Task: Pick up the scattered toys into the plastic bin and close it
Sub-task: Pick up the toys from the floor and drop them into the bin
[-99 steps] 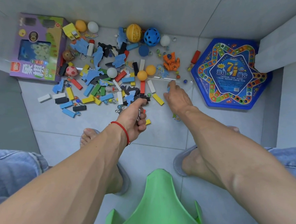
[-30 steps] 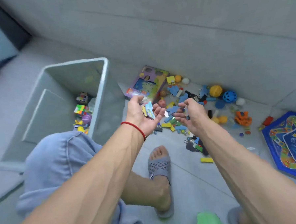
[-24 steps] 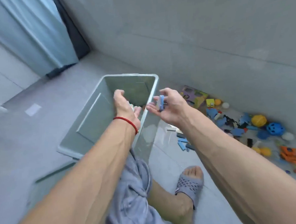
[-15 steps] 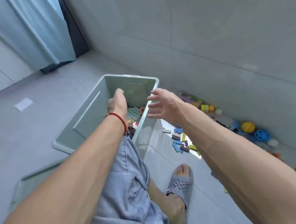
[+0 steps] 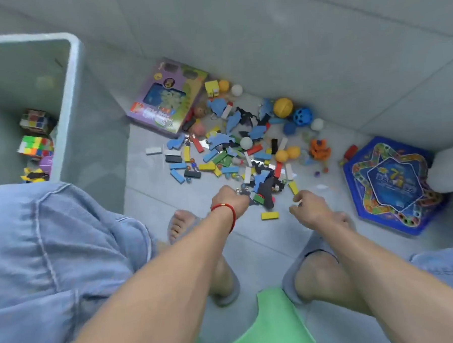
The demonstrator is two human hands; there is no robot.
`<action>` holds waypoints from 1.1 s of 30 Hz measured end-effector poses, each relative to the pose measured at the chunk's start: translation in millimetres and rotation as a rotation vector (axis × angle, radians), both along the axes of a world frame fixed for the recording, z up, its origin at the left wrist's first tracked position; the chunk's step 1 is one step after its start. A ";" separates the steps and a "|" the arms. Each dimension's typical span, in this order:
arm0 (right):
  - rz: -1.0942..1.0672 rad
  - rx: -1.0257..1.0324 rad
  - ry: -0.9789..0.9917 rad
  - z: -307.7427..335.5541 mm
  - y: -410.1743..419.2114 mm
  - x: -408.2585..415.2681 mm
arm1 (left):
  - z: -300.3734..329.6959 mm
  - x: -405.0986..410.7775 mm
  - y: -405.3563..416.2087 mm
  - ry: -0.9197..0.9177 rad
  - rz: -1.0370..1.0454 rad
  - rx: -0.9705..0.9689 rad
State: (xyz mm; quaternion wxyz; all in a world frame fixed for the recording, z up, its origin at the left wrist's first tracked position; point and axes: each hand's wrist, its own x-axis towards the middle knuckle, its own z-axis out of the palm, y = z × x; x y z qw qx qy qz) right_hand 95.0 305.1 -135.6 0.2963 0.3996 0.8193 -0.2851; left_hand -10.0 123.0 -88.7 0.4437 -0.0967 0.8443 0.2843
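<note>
Both hands' grips are unclear: left hand and right hand curl over the toys; bin sits left.

This looks like a room in a home, a corner where children play. Grey floor tiles meet a plain grey wall, and along that wall lies a scatter of toys: coloured blocks, balls and foam shapes. A purple boxed game and a blue hexagonal board game lie on the floor, and a plastic bin holds puzzle cubes. The person wears slippers indoors.
</note>
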 end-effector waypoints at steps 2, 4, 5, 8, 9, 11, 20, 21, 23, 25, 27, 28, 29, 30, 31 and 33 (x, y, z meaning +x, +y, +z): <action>-0.004 0.026 0.053 -20.8 -13.6 0.1 | -24.7 6.7 7.4 -0.046 0.006 -0.029; 0.003 0.053 0.119 -35.2 -26.4 -8.2 | -41.0 7.7 16.0 -0.046 0.055 -0.048; 0.001 0.068 0.152 -40.8 -31.9 -14.3 | -46.0 7.4 20.7 -0.038 0.086 -0.058; -0.003 0.123 0.255 -53.1 -42.8 -31.3 | -53.6 12.1 35.7 -0.007 0.212 -0.083; -0.002 0.138 0.266 -57.5 -44.6 -37.0 | -55.3 15.4 41.1 -0.010 0.255 -0.091; 0.005 0.156 0.266 -66.1 -46.6 -48.2 | -58.3 22.3 50.7 -0.012 0.319 -0.097; -0.053 0.127 0.344 -74.2 -33.5 -65.9 | -65.4 30.0 49.0 0.002 0.347 -0.096; -0.074 0.121 0.339 -73.8 -31.4 -65.8 | -65.8 30.6 45.6 0.006 0.353 -0.098; -0.096 0.107 0.335 -71.3 -27.2 -64.5 | -64.9 31.1 40.4 0.002 0.366 -0.093; -0.115 0.075 0.337 -69.1 -22.7 -60.5 | -63.2 30.9 35.5 -0.007 0.380 -0.079; -0.146 0.052 0.347 -66.1 -16.7 -54.0 | -59.9 30.1 32.2 -0.015 0.406 -0.055; -0.163 0.056 0.353 -63.4 -13.8 -50.1 | -57.8 29.3 31.2 -0.019 0.441 -0.026; -0.191 0.059 0.364 -59.3 -11.5 -45.9 | -56.6 28.4 30.3 -0.026 0.486 0.012; -0.237 0.052 0.386 -55.2 -10.0 -41.3 | -54.3 27.3 30.0 -0.041 0.530 0.052; -0.289 0.030 0.413 -49.8 -10.6 -36.6 | -52.4 26.4 29.8 -0.058 0.569 0.093; -0.337 -0.060 0.441 -33.1 -21.8 -30.2 | -46.4 26.0 32.1 -0.123 0.648 0.193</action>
